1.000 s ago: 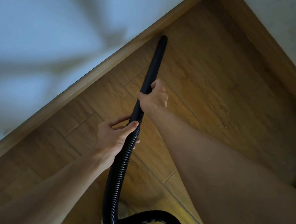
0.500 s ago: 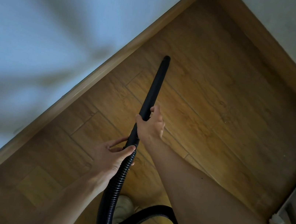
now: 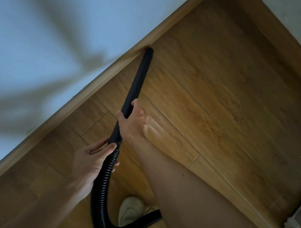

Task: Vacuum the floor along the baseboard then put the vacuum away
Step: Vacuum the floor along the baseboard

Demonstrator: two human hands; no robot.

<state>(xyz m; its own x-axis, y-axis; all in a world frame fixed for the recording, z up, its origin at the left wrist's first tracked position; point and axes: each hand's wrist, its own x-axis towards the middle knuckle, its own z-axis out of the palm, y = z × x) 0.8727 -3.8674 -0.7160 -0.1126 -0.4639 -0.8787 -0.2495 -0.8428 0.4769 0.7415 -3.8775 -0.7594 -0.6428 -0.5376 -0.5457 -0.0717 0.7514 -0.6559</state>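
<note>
Under me is a wooden plank floor [image 3: 217, 97], its boards running slantwise, closed in by a wooden baseboard [image 3: 112, 76] along the left edge and another along the far right edge; the two meet at the far corner. My pale shoe [image 3: 131, 209] stands on the boards at the near edge. The black wand's tip [image 3: 149, 50] sits right at the left baseboard.

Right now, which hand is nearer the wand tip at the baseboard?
Right. The right hand grips the rigid wand partway down from its tip; the left hand is farther back, on the ribbed hose.
</note>
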